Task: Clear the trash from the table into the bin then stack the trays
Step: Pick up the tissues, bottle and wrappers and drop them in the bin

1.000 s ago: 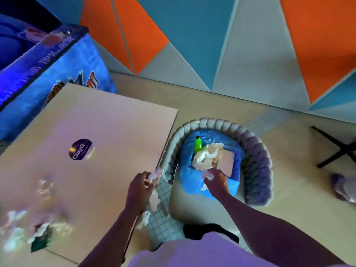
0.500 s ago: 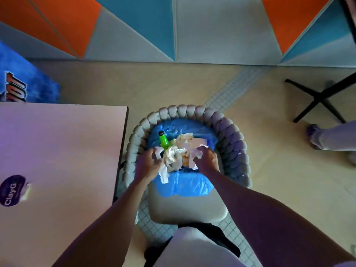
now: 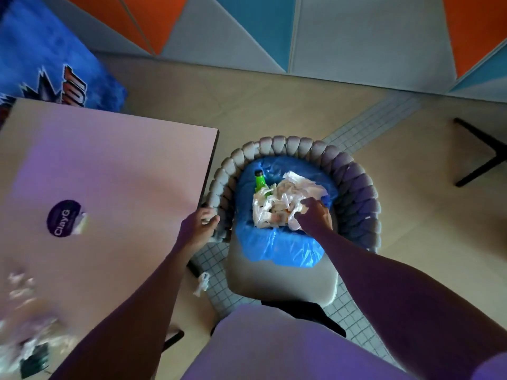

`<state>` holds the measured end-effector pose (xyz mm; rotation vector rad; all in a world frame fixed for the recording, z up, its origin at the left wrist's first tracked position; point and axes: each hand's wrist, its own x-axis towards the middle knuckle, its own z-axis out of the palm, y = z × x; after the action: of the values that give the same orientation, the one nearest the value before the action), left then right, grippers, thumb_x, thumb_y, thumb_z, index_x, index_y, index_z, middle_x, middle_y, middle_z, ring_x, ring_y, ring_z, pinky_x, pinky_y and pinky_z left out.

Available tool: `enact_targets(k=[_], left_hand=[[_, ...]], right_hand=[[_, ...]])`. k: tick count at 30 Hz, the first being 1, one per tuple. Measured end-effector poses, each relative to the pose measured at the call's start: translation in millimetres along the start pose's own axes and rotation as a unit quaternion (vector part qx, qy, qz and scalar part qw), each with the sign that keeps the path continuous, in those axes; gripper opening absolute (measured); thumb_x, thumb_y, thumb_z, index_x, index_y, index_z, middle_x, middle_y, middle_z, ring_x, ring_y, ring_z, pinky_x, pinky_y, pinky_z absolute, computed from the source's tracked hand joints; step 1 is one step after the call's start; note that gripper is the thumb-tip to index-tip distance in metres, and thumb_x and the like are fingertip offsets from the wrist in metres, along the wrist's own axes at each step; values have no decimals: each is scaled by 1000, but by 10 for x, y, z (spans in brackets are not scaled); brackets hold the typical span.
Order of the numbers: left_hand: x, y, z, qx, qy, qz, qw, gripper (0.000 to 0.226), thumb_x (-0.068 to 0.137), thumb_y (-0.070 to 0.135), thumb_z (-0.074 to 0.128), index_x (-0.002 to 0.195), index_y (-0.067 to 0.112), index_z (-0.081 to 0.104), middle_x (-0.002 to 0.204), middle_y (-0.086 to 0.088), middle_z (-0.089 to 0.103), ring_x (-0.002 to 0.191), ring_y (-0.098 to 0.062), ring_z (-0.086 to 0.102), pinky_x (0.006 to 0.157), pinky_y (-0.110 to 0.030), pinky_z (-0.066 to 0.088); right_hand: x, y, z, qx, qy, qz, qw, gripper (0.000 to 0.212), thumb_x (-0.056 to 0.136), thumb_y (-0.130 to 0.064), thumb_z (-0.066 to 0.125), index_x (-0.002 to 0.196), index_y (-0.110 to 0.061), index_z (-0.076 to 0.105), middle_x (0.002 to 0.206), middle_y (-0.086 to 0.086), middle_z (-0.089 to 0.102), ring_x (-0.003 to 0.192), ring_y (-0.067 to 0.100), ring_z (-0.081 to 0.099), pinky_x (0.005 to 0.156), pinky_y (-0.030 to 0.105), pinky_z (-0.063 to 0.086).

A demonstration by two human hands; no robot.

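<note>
From the head view, the bin (image 3: 274,242), lined with a blue bag, stands just right of the desk (image 3: 123,174), with a braided chair back (image 3: 219,187) curving round its far side. Inside it lie a green bottle (image 3: 259,182) and a heap of crumpled paper (image 3: 277,201). The right hand (image 3: 315,215) is over the bin, knuckles up, with its fingers bent down into that heap; I cannot tell whether they pinch the paper or lie loose on it. The left hand (image 3: 200,226) is outside the bin, at the desk edge nearest it, fingers loosely curled and seemingly holding nothing. The rest of the trash (image 3: 24,325) is a blurred scatter on the desk, well away from the bin to its left and toward the person. One paper scrap (image 3: 201,283) lies on the floor between desk and bin. I judge that the left hand is much the nearer to both, and its reach runs away from the bin along the desk. No trays are in view.
</note>
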<state>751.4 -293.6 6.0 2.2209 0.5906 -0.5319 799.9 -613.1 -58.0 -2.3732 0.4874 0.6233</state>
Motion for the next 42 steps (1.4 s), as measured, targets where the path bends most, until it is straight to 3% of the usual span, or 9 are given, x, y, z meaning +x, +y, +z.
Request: enact_targets(k=[6, 9, 12, 16, 21, 25, 33, 39, 42], left_hand=[[-506, -726, -287, -47, 22, -34, 998, 39, 83, 52, 71, 113, 27, 76, 111, 6, 78, 96, -13, 76, 92, -43, 61], [-796, -979, -356, -51, 55, -35, 997, 25, 92, 39, 74, 112, 24, 77, 112, 5, 78, 100, -14, 75, 96, -35, 57], [-1088, -1254, -450, -77, 84, -37, 993, 26, 92, 39, 72, 113, 24, 77, 114, 5, 78, 102, -13, 75, 97, -34, 56], [-1529, -1728, -701, -119, 126, -61, 983, 25, 93, 39, 73, 112, 25, 77, 111, 12, 77, 102, -6, 72, 94, -23, 51], [-2222, -2456, -1031, -202, 190, -102, 955, 16, 92, 33, 75, 106, 26, 79, 103, 12, 77, 98, -6, 72, 96, -27, 53], [-2759, -3111, -1159, -217, 223, -133, 941, 21, 94, 36, 73, 112, 26, 78, 110, 9, 77, 103, -8, 70, 94, -23, 49], [-3763, -4172, -1116, -230, 296, -194, 907, 28, 98, 36, 67, 120, 20, 74, 120, 1, 75, 106, -17, 70, 95, -29, 53], [-4149, -4608, -1015, -289, 328, -245, 865, 25, 96, 35, 69, 118, 23, 75, 119, 2, 76, 106, -16, 71, 91, -26, 49], [-4195, -4681, -970, -305, 334, -258, 854, 21, 96, 34, 69, 114, 25, 75, 116, 2, 77, 104, -15, 72, 91, -26, 49]], right_hand=[[-340, -348, 312, 7, -36, -60, 998, 32, 81, -18, 74, 112, -10, 69, 114, 13, 69, 110, 33, 62, 98, 38, 47], [-537, -521, 534, -31, -44, -107, 993, 32, 77, -25, 74, 108, -17, 70, 109, 8, 72, 107, 31, 64, 98, 39, 48], [-754, -707, 792, -64, -55, -139, 987, 35, 75, -37, 69, 107, -24, 70, 107, 2, 73, 103, 27, 66, 95, 38, 51], [-1266, -1080, 1146, -111, -85, -206, 968, 35, 82, -29, 70, 115, -17, 70, 116, 9, 71, 111, 29, 65, 98, 35, 48], [-2025, -1528, 1625, -173, -118, -281, 936, 30, 77, -32, 68, 105, -21, 73, 104, 1, 75, 99, 25, 70, 83, 29, 51], [-2554, -1755, 2120, -187, -161, -337, 909, 35, 78, -34, 68, 111, -22, 70, 113, -1, 74, 100, 18, 70, 93, 31, 53], [-3680, -2013, 3031, -238, -237, -457, 824, 35, 81, -29, 71, 115, -23, 69, 116, -3, 71, 92, 13, 70, 87, 29, 55], [-4085, -2301, 3322, -312, -270, -530, 741, 40, 83, -31, 71, 122, -21, 67, 122, -2, 66, 106, 16, 67, 92, 29, 53], [-4104, -2525, 3425, -332, -272, -546, 720, 41, 83, -30, 72, 123, -21, 65, 124, 0, 64, 110, 19, 65, 96, 32, 52]])
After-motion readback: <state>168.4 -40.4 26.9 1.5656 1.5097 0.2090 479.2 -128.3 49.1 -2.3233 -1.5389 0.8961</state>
